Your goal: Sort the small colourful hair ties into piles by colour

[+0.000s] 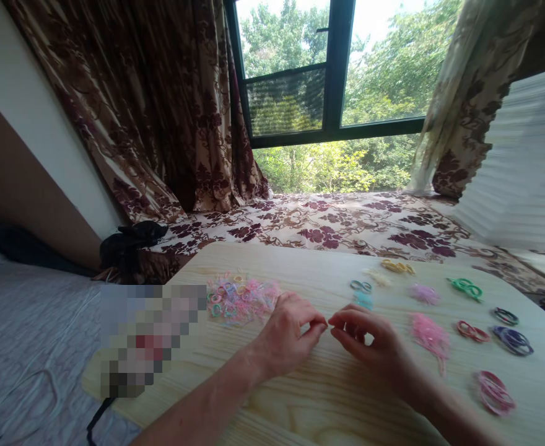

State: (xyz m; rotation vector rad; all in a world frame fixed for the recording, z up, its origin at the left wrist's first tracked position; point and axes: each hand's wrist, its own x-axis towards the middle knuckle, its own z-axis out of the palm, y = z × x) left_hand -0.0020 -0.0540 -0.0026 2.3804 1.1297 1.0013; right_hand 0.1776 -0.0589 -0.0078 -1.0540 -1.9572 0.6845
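My left hand (295, 325) is above the wooden board, its thumb and forefinger pinched together. Facing it, my right hand (370, 334) has its fingers curled into a pinch, the tips almost meeting those of my left. Anything between the fingertips is too small to make out. Just behind my left hand lies a mixed pile of small coloured elastic bands (239, 297). Beyond my right hand are grey-green hair ties (360, 286) and a turquoise bunch of bands (363, 301). Right of that hand sits a pink heap of bands (429, 334).
Farther right on the tabletop (291, 260) are yellow (397, 266), green (466, 287), red (472, 331), dark blue (513, 341) and rose (495, 392) hair ties, and a lilac bunch (425, 293). A blurred-out object (152, 341) with a black cord lies at left.
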